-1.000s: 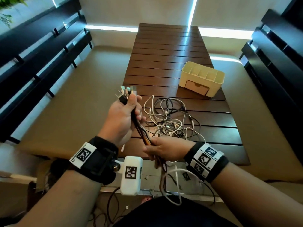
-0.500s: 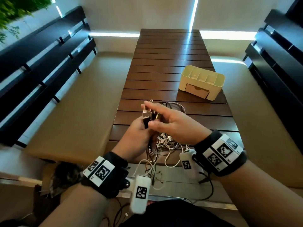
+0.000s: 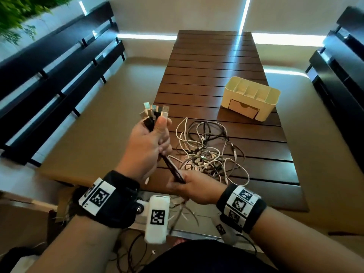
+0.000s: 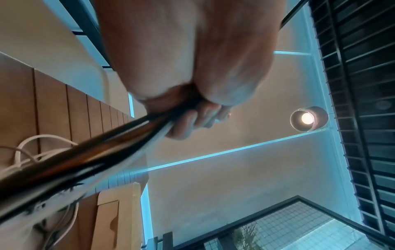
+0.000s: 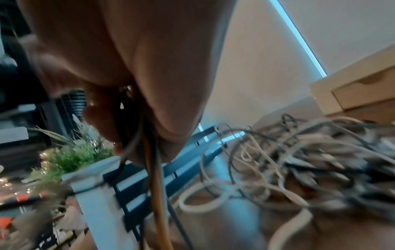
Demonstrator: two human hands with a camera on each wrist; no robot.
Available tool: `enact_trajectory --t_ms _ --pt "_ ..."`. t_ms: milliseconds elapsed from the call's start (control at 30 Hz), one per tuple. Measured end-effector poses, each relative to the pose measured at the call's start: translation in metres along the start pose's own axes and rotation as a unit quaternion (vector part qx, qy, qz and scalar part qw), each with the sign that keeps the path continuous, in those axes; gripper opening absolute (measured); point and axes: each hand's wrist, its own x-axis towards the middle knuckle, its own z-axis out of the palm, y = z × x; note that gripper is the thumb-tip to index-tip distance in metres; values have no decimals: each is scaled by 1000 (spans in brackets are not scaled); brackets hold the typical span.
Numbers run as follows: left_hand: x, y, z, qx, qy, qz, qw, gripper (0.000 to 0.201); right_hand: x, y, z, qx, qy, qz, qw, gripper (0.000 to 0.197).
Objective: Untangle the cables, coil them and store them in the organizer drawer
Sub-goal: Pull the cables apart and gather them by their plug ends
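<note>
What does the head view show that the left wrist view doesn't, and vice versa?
Head only: the plug ends fanned above the left hand, the right hand gripping the bundle lower down, the organizer's top compartments.
Left wrist only: a lit ceiling lamp, and the left hand's curled fingers seen from below.
Both: the cable bundle in the left hand, loose cables on the slatted table.

The right wrist view blurs the cable tangle (image 5: 310, 160); the organizer (image 5: 361, 94) runs off its edge; the bundle's (image 3: 173, 170) lower ends drop behind the table edge
</note>
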Motion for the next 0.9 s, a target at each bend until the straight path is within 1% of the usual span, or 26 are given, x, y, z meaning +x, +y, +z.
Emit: enact_trajectory --t_ms 67,167,233,267,300,333,367,400,433,467,500,567,600,700,767,900 --pt "0 0 -2 2 12 1 1000 28 0 13 2 -30 -19 41 999 17" --pt "-5 -13 -5 3 27 -30 999 27 0 28 -8 -86 -45 45 994 16" --pt "-8 -22 -7 0 37 -50 998 28 -6 37 -24 -87 -48 54 994 40" --pt "-10 -25 -9 1 41 -57 998 28 -10 41 -33 -61 -28 67 995 48" --pt "-12 -27 -12 3 47 -64 997 28 -15 47 -41 -20 10 76 997 46" --pt "-13 -28 -15 6 53 -70 996 28 -20 54 -50 13 59 87 994 34" --pt "-15 -30 -18 10 58 -75 995 28 -23 64 -58 17 125 98 987 20" --pt "-16 -31 -20 13 62 -79 995 28 -24 76 -67 -21 188 122 974 11" --pt "-17 -33 -22 14 65 -84 994 28 -24 88 -74 -58 231 151 959 12" --pt "-17 -34 -23 14 69 -88 994 29 -24 100 -78 -94 244 186 947 16" --pt "-16 -35 -22 12 71 -90 993 30 -23 109 -79 -128 240 213 938 18" --pt "-15 -36 -21 8 73 -87 993 31 -22 119 -76 -167 226 245 928 14" --pt "-14 -36 -20 7 72 -86 994 30 -22 124 -72 -172 233 253 923 13" --pt "-12 -37 -19 10 72 -86 994 26 -15 133 -64 -222 264 254 903 25" --pt "-12 -38 -20 16 72 -88 993 25 -9 135 -61 -257 255 257 896 27" --pt "-12 -39 -18 19 73 -90 993 28 -3 135 -67 -273 224 289 890 19"
